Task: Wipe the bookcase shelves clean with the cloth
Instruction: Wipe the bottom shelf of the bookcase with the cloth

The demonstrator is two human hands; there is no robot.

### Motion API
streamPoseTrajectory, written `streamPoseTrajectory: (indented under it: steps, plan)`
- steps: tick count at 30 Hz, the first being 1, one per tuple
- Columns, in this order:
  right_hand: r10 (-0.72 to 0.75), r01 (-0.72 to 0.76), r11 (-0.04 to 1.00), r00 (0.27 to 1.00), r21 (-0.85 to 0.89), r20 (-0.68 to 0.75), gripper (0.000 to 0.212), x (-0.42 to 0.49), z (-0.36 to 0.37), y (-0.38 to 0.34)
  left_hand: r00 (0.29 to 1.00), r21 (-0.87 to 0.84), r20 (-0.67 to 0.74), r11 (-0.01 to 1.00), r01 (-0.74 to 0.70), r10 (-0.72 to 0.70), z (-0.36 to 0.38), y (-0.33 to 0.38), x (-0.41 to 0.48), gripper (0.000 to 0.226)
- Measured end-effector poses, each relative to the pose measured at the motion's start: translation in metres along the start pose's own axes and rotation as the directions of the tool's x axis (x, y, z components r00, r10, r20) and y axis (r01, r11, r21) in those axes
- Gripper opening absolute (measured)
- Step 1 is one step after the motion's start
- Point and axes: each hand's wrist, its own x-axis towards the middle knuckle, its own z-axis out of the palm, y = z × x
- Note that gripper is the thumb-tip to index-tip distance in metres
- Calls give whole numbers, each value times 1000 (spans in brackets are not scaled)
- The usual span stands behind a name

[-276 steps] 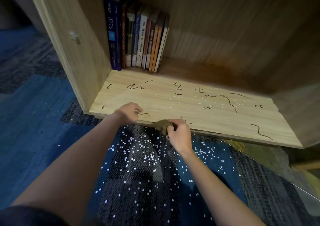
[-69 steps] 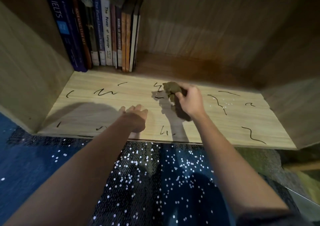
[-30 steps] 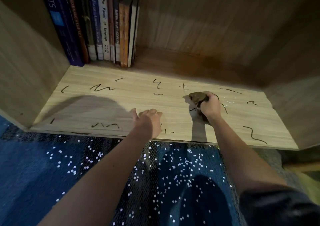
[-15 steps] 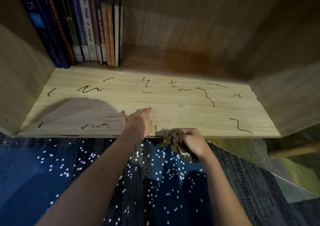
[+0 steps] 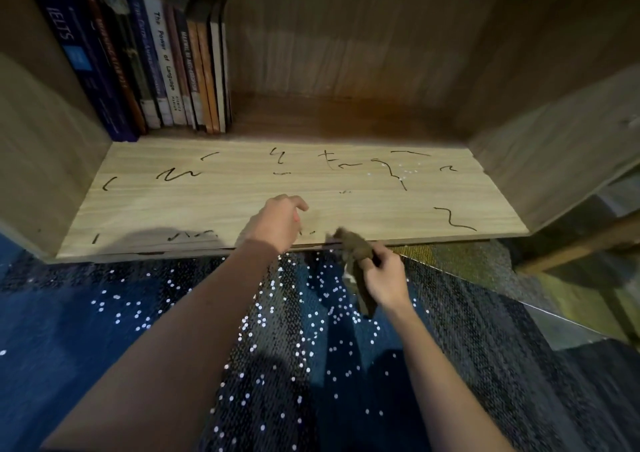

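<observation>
We kneel at the bookcase's bottom shelf (image 5: 242,198), our right hand (image 5: 386,278) clenched around the bunched brown cloth (image 5: 356,250), which sits at the shelf's front lip, partly hanging over the carpet (image 5: 104,313). Our left hand (image 5: 278,221) rests beside it on the board, fingers loosely curled, gripping nothing. Dark scribbles (image 5: 178,174) mark the wood beyond both hands and out to either side; white specks (image 5: 398,171) lie ahead of the right hand, many more on the carpet beneath our wrists. A row of books (image 5: 166,70) stands far beyond the left hand. We judge most of the wiping undone. The risks: a balled cloth skims past marks or smears them, strokes toward the edge push more specks onto the carpet, and a wide sweep could knock the books.
</observation>
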Motion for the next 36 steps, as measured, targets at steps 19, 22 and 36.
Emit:
streamPoseTrajectory:
  steps: [19, 22, 36]
  plan:
    - [-173, 160, 983, 968, -86, -182, 39, 94, -46, -48, 996, 223, 32, 972, 72, -81, 46, 52, 36, 43]
    - [-239, 188, 922, 964, -340, -114, 34, 140, -52, -47, 975, 383, 175, 922, 60, -136, 62, 64, 43, 48]
    - [-121, 229, 672, 972, -704, 200, 34, 159, -11, -37, 897, 564, 408, 820, -100, -171, 57, 64, 59, 59]
